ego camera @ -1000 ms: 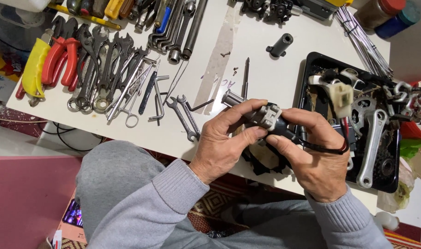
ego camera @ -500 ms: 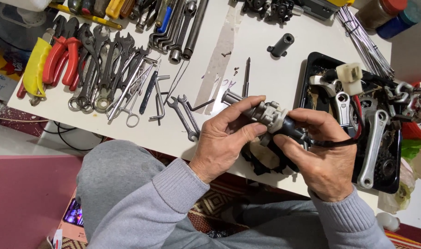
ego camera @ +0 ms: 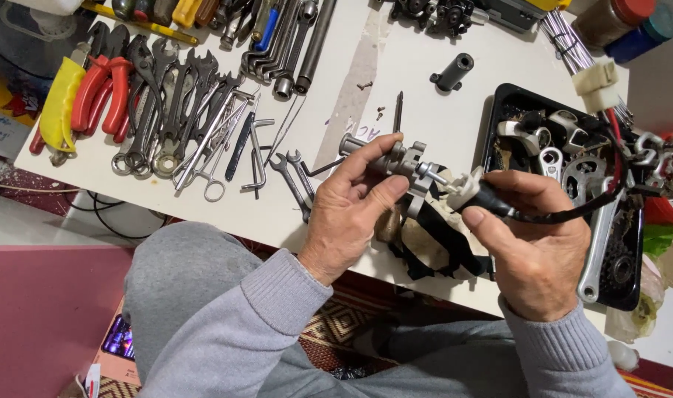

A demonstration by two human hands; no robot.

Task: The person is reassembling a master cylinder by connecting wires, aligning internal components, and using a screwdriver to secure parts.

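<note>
My left hand (ego camera: pixel 349 210) grips a grey metal mechanical part (ego camera: pixel 401 160) with a shaft sticking out to the left. My right hand (ego camera: pixel 532 239) pinches a white plug (ego camera: pixel 467 187) on the end of a black cable (ego camera: pixel 572 212), held right against the part's right end. The cable arcs up over the tray to a cream connector (ego camera: pixel 597 77) with red wires. Both hands hover above the near edge of the white table (ego camera: pixel 432 110). Under them lies a black-strapped, beige item (ego camera: pixel 425 243), partly hidden.
Wrenches, pliers with red and yellow handles (ego camera: pixel 86 96) and hex keys cover the table's left. A black tray (ego camera: pixel 624 295) at right holds spanners and a sprocket. A black cylinder (ego camera: pixel 453 72) and loose screws lie mid-table. My grey-clad knee (ego camera: pixel 182 273) is below.
The hands have drawn slightly apart: the metal part now shows clear in my left hand, the plug sits at its right end. The cream connector has swung up and right.
</note>
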